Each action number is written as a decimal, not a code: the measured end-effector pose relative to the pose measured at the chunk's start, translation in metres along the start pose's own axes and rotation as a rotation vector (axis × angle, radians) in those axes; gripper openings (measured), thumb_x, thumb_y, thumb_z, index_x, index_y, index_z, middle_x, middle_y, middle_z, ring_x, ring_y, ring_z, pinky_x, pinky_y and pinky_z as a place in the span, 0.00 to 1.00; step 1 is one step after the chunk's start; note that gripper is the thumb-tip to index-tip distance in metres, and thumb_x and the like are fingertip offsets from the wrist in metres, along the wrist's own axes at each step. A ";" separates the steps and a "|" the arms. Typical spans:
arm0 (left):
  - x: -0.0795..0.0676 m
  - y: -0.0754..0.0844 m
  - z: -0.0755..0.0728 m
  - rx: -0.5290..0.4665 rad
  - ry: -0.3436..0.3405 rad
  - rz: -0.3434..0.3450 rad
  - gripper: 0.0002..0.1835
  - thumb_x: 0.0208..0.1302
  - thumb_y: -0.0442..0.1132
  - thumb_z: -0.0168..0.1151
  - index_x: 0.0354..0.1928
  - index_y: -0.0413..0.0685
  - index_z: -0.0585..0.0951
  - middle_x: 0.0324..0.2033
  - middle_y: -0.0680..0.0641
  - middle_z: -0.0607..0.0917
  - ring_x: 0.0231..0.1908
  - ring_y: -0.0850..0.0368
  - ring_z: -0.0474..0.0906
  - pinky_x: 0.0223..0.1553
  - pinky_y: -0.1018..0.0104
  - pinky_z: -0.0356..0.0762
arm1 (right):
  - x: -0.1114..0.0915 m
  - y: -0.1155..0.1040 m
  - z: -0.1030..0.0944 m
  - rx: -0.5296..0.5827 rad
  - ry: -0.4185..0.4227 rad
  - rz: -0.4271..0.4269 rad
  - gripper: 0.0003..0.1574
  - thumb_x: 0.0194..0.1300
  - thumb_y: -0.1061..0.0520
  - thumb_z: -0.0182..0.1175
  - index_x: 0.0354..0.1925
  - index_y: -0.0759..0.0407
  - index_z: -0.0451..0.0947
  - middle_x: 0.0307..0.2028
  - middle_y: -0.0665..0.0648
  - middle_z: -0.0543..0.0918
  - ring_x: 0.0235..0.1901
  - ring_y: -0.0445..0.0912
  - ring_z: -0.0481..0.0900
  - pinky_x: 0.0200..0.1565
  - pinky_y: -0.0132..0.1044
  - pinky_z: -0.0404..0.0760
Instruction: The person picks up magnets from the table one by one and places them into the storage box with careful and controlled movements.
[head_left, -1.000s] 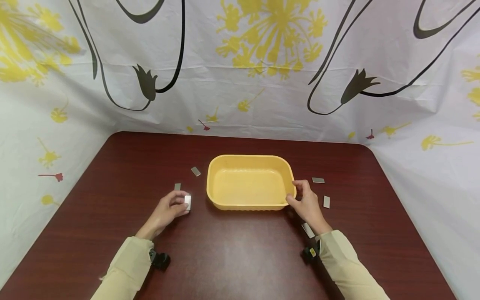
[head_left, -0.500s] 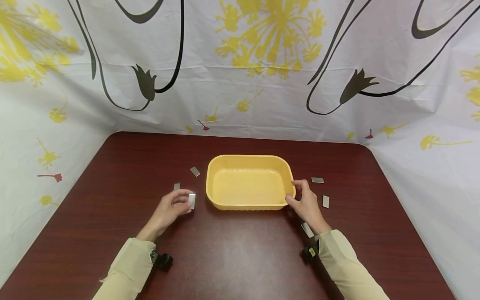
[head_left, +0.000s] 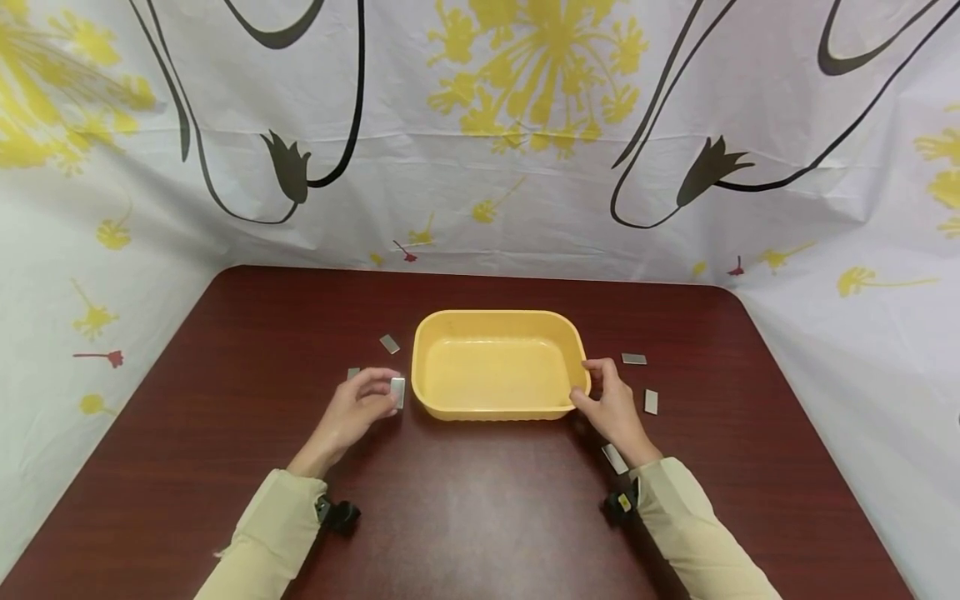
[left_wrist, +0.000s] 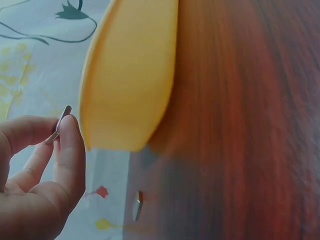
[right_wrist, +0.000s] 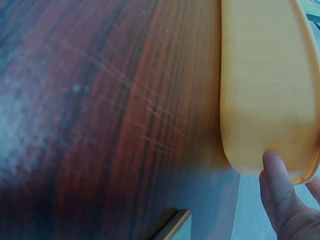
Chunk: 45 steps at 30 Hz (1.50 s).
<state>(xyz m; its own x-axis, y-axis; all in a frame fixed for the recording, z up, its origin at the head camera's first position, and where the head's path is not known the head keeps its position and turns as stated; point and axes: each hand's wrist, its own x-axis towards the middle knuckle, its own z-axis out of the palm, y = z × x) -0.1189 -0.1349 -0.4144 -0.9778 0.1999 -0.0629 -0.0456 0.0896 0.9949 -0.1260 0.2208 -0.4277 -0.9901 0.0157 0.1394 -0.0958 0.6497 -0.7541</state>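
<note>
My left hand (head_left: pixel 352 417) pinches a small flat silver rectangular plate (head_left: pixel 398 392) between thumb and fingers, just left of a yellow plastic basin (head_left: pixel 495 414). In the left wrist view the plate (left_wrist: pixel 63 120) shows nearly edge-on at the fingertips, beside the basin's outer wall (left_wrist: pixel 130 75). At the basin's front right corner, my right hand (head_left: pixel 615 414) grips the rim. The right wrist view has a finger (right_wrist: pixel 277 175) of that hand against the outer wall (right_wrist: pixel 265 100). No plates show inside the basin.
More silver plates lie on the dark red table (head_left: pixel 465 517): one behind the left hand (head_left: pixel 353 373), one at the back left (head_left: pixel 389 344), two to the right (head_left: pixel 633 359), and another plate (head_left: pixel 615 459) beside the right wrist. A patterned white cloth (head_left: pixel 480 167) hangs around the table.
My left hand has moved right and slightly away from me with the silver plate, coming close to the basin's left side. The right hand and the basin have stayed in place.
</note>
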 end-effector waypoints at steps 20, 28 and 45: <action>0.020 0.018 0.021 0.016 -0.036 0.047 0.18 0.57 0.30 0.57 0.50 0.36 0.70 0.38 0.37 0.75 0.35 0.55 0.77 0.39 0.61 0.75 | 0.001 0.002 0.000 -0.006 -0.002 -0.002 0.26 0.52 0.62 0.57 0.50 0.64 0.63 0.39 0.64 0.75 0.32 0.52 0.75 0.28 0.37 0.73; 0.028 0.023 0.031 0.028 -0.043 0.024 0.19 0.56 0.29 0.57 0.51 0.37 0.71 0.39 0.36 0.76 0.37 0.51 0.77 0.39 0.61 0.76 | 0.001 0.002 0.000 -0.014 -0.002 -0.012 0.26 0.52 0.62 0.57 0.50 0.64 0.63 0.39 0.65 0.75 0.31 0.52 0.75 0.28 0.37 0.72; 0.049 0.037 0.057 0.005 -0.035 0.059 0.19 0.55 0.26 0.56 0.51 0.31 0.71 0.38 0.35 0.74 0.37 0.45 0.77 0.40 0.56 0.75 | 0.001 0.003 -0.001 0.002 0.002 -0.020 0.26 0.52 0.63 0.57 0.50 0.64 0.63 0.39 0.65 0.76 0.32 0.53 0.76 0.29 0.37 0.73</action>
<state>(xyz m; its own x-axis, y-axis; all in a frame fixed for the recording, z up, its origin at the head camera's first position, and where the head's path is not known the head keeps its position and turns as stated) -0.1566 -0.0666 -0.3855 -0.9711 0.2386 -0.0068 0.0130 0.0814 0.9966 -0.1271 0.2232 -0.4289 -0.9877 0.0046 0.1561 -0.1160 0.6481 -0.7527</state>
